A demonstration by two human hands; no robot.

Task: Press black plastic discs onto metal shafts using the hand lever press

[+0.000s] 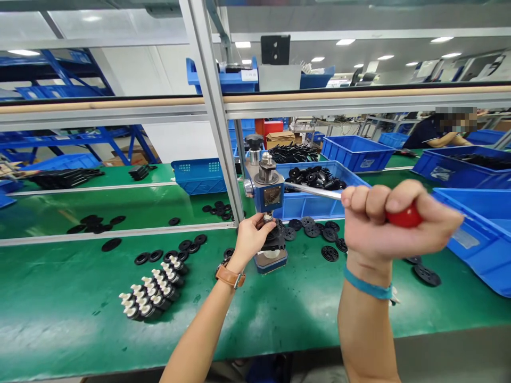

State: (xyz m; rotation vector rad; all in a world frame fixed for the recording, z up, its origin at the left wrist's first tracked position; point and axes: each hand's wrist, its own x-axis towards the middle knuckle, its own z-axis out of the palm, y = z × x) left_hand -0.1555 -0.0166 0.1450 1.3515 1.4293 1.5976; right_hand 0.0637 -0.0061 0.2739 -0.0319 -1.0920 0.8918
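A small blue hand press stands on the green bench. Its metal lever reaches out to the right and ends in a red knob. My right hand is wrapped round that knob. Under the press ram, my left hand pinches a small pale-topped piece above a black part on the press base; the fingers partly hide what they hold. Left of the press, a group of black parts with white tops stands upright in rows.
Black discs lie around the press, with more black rings to the left. A blue bin of black parts sits behind it, another blue bin at right. An aluminium post rises beside the press. A person works farther back.
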